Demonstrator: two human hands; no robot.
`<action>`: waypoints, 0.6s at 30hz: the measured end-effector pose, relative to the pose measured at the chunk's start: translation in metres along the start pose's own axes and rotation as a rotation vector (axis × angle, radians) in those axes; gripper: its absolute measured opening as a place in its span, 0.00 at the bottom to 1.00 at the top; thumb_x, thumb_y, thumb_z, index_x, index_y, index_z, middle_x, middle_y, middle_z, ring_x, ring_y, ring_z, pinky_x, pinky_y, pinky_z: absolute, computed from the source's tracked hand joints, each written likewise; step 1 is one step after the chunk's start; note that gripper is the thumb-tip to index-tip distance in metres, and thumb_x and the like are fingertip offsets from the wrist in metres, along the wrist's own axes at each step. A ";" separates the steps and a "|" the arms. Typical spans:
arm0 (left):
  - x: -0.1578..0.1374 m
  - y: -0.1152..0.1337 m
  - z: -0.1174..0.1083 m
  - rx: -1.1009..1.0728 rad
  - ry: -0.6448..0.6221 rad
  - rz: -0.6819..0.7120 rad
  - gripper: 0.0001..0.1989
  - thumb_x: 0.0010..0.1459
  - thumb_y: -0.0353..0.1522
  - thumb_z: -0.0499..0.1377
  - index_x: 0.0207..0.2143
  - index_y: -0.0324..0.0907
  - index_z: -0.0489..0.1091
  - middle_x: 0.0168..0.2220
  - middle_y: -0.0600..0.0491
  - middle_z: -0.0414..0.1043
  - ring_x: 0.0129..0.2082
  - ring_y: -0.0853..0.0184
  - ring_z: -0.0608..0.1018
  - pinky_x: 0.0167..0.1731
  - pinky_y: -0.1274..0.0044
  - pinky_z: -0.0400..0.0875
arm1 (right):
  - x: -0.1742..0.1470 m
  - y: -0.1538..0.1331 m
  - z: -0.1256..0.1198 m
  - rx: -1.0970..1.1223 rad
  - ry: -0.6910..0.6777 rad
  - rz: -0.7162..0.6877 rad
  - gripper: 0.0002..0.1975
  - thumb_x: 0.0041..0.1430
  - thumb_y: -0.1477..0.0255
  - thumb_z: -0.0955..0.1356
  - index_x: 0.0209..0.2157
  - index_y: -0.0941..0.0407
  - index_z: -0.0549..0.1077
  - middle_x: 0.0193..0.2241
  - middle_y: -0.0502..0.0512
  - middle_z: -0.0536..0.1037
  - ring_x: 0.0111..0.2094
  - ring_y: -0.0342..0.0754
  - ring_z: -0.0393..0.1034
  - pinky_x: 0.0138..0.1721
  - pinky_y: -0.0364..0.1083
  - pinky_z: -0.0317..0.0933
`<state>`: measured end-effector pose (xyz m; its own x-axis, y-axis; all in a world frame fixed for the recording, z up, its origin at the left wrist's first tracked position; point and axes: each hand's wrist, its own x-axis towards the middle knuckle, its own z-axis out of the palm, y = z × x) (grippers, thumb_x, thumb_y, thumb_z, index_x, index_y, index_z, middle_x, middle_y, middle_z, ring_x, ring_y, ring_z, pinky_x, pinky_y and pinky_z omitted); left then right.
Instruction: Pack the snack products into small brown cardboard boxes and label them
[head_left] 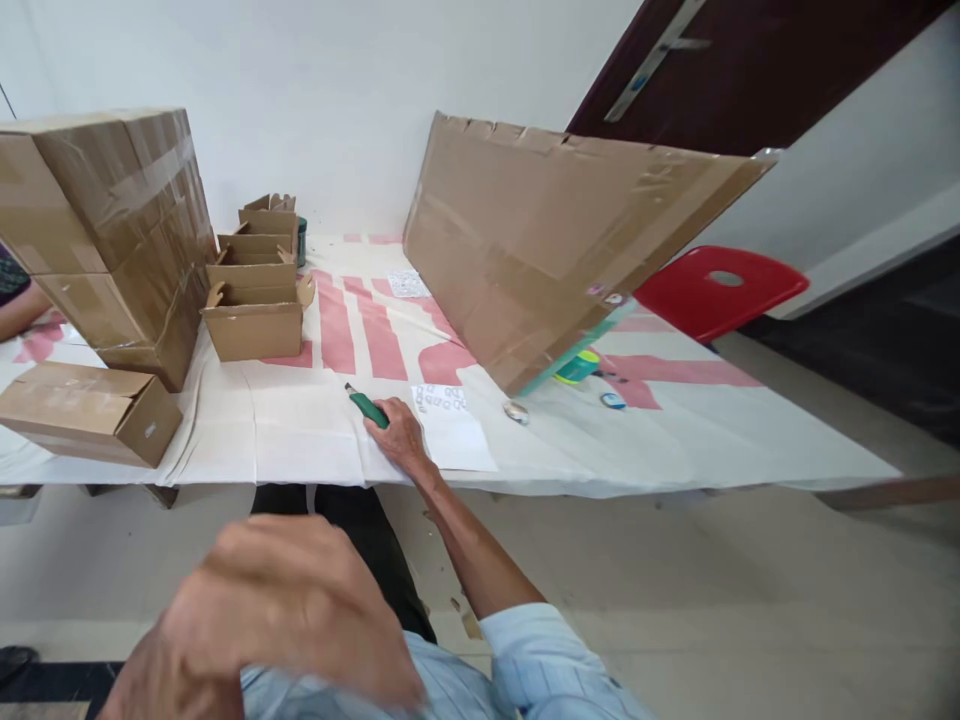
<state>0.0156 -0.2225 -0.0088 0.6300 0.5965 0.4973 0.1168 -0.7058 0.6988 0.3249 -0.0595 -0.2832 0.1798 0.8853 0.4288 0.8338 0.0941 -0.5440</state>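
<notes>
My right hand rests on the cloth near the table's front edge. It is closed on a green utility knife, whose dark tip points away to the left. Beside that hand lies a white paper sheet with small printed shapes along its top. My left hand is raised close to the camera, in front of my body. Motion blurs it, and how its fingers are set is unclear.
A big cardboard panel leans over the table's middle. Tape rolls lie near it, one a green tape roll. Open small cartons and tall stacked boxes stand left, with a closed carton before them. Another person's arm shows far left.
</notes>
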 end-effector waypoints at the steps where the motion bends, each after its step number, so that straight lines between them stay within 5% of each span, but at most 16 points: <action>1: 0.004 -0.008 -0.004 0.034 0.058 0.008 0.12 0.68 0.44 0.61 0.44 0.50 0.81 0.33 0.49 0.83 0.35 0.59 0.85 0.36 0.68 0.81 | 0.000 -0.001 0.000 0.004 0.002 0.002 0.13 0.59 0.67 0.69 0.46 0.55 0.78 0.41 0.61 0.77 0.46 0.58 0.70 0.51 0.54 0.65; 4: 0.004 -0.045 -0.026 0.345 0.355 -0.013 0.08 0.65 0.34 0.65 0.46 0.50 0.80 0.43 0.51 0.83 0.43 0.60 0.84 0.45 0.69 0.80 | -0.001 -0.002 0.001 0.027 0.007 0.013 0.14 0.58 0.68 0.69 0.45 0.56 0.78 0.40 0.61 0.78 0.45 0.58 0.71 0.50 0.54 0.65; 9: -0.016 -0.129 -0.112 0.856 0.703 -0.318 0.20 0.61 0.45 0.63 0.49 0.42 0.79 0.56 0.44 0.76 0.59 0.52 0.76 0.64 0.59 0.69 | 0.002 -0.001 0.003 0.103 0.037 0.049 0.13 0.59 0.68 0.68 0.44 0.55 0.80 0.40 0.61 0.80 0.44 0.57 0.73 0.50 0.53 0.66; 14: -0.030 -0.183 -0.200 0.951 0.794 -0.868 0.38 0.55 0.50 0.64 0.60 0.32 0.72 0.68 0.30 0.61 0.70 0.39 0.62 0.67 0.47 0.57 | 0.007 0.000 0.002 0.225 0.079 0.088 0.16 0.62 0.64 0.65 0.44 0.54 0.81 0.43 0.61 0.83 0.46 0.57 0.76 0.51 0.54 0.69; 18: -0.041 -0.208 -0.234 0.803 0.807 -1.106 0.45 0.55 0.48 0.64 0.66 0.27 0.62 0.68 0.29 0.60 0.69 0.38 0.64 0.66 0.48 0.60 | 0.008 0.000 0.000 0.321 0.108 0.118 0.18 0.64 0.60 0.64 0.43 0.53 0.81 0.44 0.61 0.85 0.46 0.58 0.78 0.50 0.55 0.70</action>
<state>-0.2142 -0.0103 -0.0538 -0.5625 0.7840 0.2626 0.7444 0.3420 0.5735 0.3264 -0.0519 -0.2797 0.3337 0.8470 0.4138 0.6005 0.1473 -0.7859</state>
